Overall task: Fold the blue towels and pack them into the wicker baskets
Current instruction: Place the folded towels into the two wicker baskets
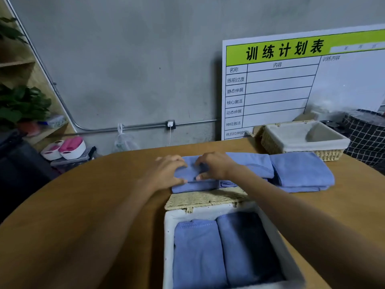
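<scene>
A folded blue towel lies on the round wooden table just beyond the near wicker basket. My left hand and my right hand both grip this towel, fingers curled over its top and thumbs at its near edge. The near basket has a white liner and holds two folded blue towels side by side. More blue towels lie on the table to the right: one behind my right wrist and a folded stack beyond it. A second wicker basket with a white liner stands empty at the back right.
A white and green schedule board leans on the grey wall behind the far basket. A black checked bag stands at the right edge. Left of the table are shelves with plants and white tubs with pink items on the floor.
</scene>
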